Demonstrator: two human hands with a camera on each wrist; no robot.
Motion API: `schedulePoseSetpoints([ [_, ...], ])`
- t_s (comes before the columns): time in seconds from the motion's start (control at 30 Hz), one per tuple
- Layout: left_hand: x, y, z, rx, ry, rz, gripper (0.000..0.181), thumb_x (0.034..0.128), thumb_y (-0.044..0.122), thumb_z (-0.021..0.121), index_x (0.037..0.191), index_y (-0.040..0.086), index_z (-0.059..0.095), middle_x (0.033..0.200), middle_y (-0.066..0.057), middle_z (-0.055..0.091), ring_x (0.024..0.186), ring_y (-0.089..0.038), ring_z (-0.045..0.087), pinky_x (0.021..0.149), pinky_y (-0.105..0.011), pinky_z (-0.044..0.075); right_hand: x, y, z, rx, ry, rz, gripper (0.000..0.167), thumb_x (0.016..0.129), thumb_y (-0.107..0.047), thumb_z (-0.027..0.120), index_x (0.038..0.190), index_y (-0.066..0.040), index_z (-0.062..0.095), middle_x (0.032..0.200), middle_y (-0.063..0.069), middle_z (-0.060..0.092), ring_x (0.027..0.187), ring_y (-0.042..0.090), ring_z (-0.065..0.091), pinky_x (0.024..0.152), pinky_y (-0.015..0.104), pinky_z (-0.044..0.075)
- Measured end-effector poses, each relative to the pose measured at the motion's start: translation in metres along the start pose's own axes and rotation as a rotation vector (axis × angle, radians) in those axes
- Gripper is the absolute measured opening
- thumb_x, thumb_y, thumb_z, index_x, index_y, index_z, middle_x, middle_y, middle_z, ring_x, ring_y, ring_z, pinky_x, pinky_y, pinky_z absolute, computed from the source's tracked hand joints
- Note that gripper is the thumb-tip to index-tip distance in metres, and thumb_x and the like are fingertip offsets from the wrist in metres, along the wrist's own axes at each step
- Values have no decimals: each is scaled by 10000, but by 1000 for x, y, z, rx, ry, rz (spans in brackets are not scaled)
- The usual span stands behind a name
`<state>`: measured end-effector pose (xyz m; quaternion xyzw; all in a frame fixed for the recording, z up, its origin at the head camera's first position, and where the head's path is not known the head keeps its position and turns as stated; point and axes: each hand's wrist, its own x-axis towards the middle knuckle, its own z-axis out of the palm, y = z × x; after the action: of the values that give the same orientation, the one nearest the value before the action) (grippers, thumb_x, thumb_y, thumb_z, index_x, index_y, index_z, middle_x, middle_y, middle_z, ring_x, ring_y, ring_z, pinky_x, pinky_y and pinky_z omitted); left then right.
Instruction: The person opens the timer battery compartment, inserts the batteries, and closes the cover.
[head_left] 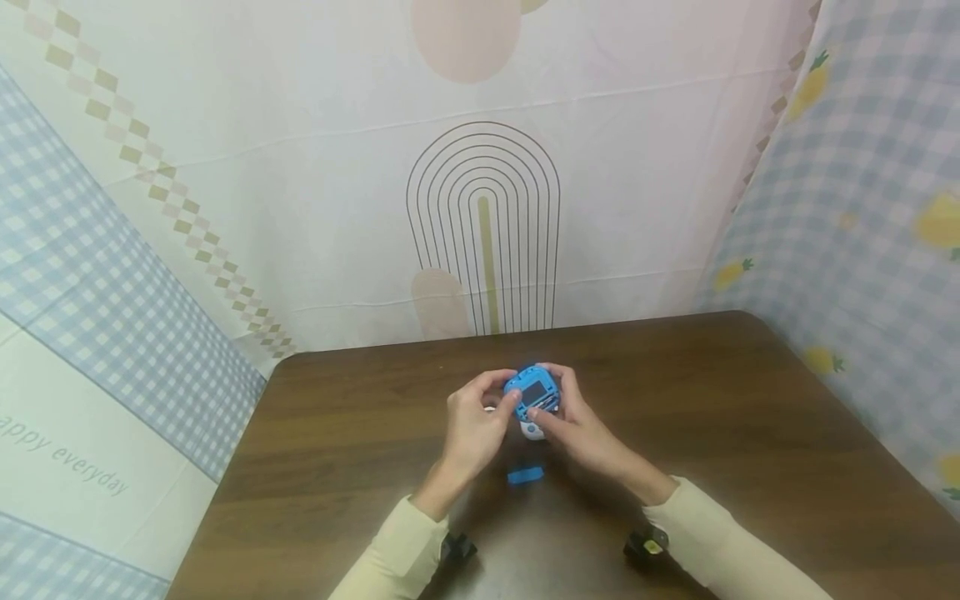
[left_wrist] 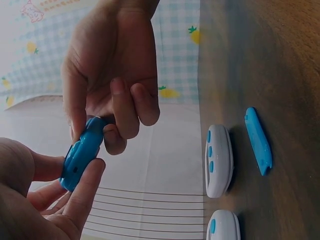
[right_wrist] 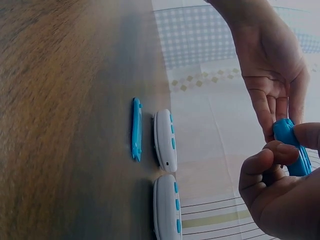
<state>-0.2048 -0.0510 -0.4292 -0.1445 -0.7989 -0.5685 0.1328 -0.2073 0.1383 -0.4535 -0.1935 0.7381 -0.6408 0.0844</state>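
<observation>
Both hands hold a rounded blue plastic device above the table. The side facing the head camera has a dark rectangular panel and a long slot, whose contents are too small to tell. My left hand grips its left edge, thumb on the near face and fingers behind. On the right edge, my right hand pinches it, the thumb near the slot. In the left wrist view the blue device shows edge-on between the hands. A slim blue plastic strip lies on the table nearer to me.
Two white rounded devices with blue buttons, one and another, rest on the brown wooden table just beyond the strip. In the head view, the hands and blue device partly cover them. Patterned cloth hangs behind the table.
</observation>
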Motion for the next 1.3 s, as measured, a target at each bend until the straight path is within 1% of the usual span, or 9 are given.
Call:
schedulePoseSetpoints([
  [0.13,0,0,0,0,-7,-1,252,966,62,771,1216,55,749,1085,-102,785,774,-157,725,643,-230,616,1,0,0,-4,5,11,652,1086,-181,586,1566,-166,145,1306,254,435,765,239,514,599,290,491],
  [0.27,2,0,-2,2,-11,16,247,962,57,774,1208,46,751,1060,-111,785,769,-212,740,621,-240,616,0,-2,1,-4,15,6,656,1080,-194,609,1563,-184,166,1308,220,466,758,346,533,592,313,505],
  [0.4,7,1,-5,19,0,56,241,968,59,767,1207,34,754,1071,-116,793,811,-215,760,719,-270,644,0,-3,1,-41,46,-19,725,1043,-191,683,1578,-212,194,1426,188,525,933,435,622,707,373,601],
  [0.47,9,0,-6,31,12,72,240,971,54,761,1209,25,753,1086,-122,796,831,-196,763,776,-282,647,0,-3,1,-75,69,-14,759,1018,-208,727,1579,-203,216,1466,165,551,1045,380,661,804,365,628],
  [0.67,10,0,-9,29,34,52,247,977,35,746,1223,11,744,1093,-136,794,849,-201,771,775,-284,649,1,5,2,-310,119,74,614,926,-328,839,1378,-86,501,947,84,659,767,195,610,605,262,543],
  [0.8,10,0,-10,43,33,36,255,980,56,750,1233,29,745,1103,-117,796,858,-187,768,786,-272,645,1,9,4,-554,30,74,416,894,-297,872,1188,-74,679,723,-23,589,595,128,551,504,260,465],
  [0.97,10,0,-9,43,38,57,245,975,56,756,1219,33,753,1099,-120,798,849,-191,770,789,-293,648,-1,10,6,-823,-124,11,172,877,-213,884,989,-146,772,780,-101,665,674,74,598,587,268,522],
  [1.13,10,1,-9,40,43,53,245,967,47,763,1212,33,757,1102,-123,798,839,-193,769,786,-295,650,-4,12,8,-933,-234,-37,138,875,-203,880,992,-187,807,965,-69,702,830,88,636,727,309,582],
  [1.3,10,0,-7,40,29,34,256,972,51,759,1227,29,751,1112,-122,796,852,-199,768,797,-339,656,-7,15,12,-992,-270,-103,120,870,-207,874,969,-187,811,975,-51,671,807,70,602,668,250,537],
])
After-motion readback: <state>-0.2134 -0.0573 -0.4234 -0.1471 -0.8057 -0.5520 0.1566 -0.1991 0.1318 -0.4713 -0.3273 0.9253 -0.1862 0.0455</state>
